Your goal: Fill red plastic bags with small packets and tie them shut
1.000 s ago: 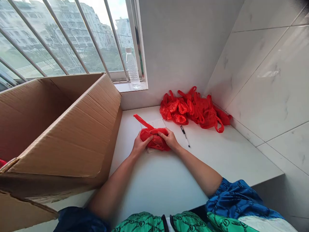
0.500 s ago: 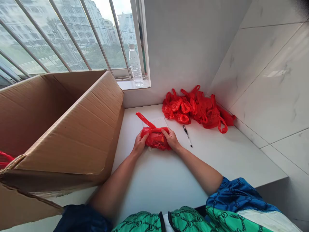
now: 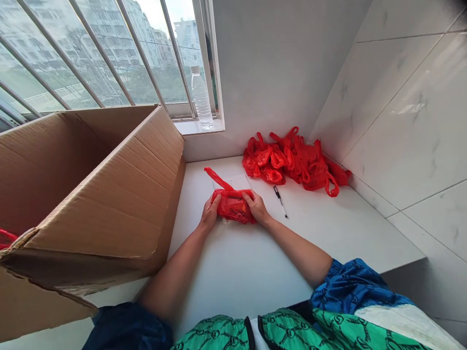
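Note:
A red plastic bag (image 3: 235, 206) with something inside is held between my two hands above the white table. My left hand (image 3: 210, 210) grips its left side, thumb on top. On the right side, my right hand (image 3: 257, 206) has its thumb pressed over the bag and its fingers around the edge. One bag handle sticks up toward the far left. Partly covered by the bag is a sheet of paper (image 3: 239, 183) with faint writing. To the right of my right hand lies a black-and-clear pen (image 3: 280, 201). What the bag contains cannot be made out.
A large open cardboard box (image 3: 109, 199) stands at the left, with some red plastic (image 3: 6, 238) inside. Several red plastic bags (image 3: 292, 163) are heaped by the wall at the back right. A clear water bottle (image 3: 202, 99) stands on the windowsill beside the barred window.
The view has shifted slightly. My left thumb and fingers have moved a little on the bag's left side; both hands keep hold of it.

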Tool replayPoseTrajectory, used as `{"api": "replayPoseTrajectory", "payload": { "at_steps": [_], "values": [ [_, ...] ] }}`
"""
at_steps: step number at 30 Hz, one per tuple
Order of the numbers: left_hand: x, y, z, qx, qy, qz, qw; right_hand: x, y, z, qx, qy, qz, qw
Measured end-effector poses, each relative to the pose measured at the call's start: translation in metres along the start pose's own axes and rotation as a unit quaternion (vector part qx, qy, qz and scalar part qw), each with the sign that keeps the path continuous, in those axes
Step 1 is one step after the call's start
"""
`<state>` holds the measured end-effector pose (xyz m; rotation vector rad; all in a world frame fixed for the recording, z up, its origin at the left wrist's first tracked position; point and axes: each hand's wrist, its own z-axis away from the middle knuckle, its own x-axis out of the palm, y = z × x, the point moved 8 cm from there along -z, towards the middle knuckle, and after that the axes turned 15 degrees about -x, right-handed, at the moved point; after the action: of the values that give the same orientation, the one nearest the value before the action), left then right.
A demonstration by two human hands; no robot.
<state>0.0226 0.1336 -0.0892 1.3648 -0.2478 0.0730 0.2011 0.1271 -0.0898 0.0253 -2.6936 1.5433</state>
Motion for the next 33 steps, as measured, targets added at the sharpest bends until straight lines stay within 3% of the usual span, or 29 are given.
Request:
{"api": "replayPoseTrajectory", "payload": {
  "at_steps": [6, 13, 19, 29, 33],
  "values": [
    [0.006, 0.003, -0.002, 0.010, -0.001, 0.012, 1.000, -0.006, 0.000, 0.004, -0.012, 0.015, -0.009, 1.000],
    [-0.009, -0.010, -0.008, 0.000, 0.027, 0.038, 0.999, -0.006, -0.007, 0.005, -0.006, 0.005, -0.009, 1.000],
    [-0.013, -0.017, -0.007, -0.009, 0.018, 0.037, 0.999, -0.007, -0.011, 0.007, -0.002, 0.004, 0.005, 1.000],
    [0.003, 0.002, 0.008, 0.014, -0.009, -0.036, 0.999, -0.012, -0.006, 0.005, 0.022, 0.017, 0.001, 1.000],
    [-0.004, 0.006, 0.007, 0.061, 0.023, 0.000, 0.998, -0.021, -0.032, 0.000, -0.028, 0.016, 0.031, 0.999]
  ]
}}
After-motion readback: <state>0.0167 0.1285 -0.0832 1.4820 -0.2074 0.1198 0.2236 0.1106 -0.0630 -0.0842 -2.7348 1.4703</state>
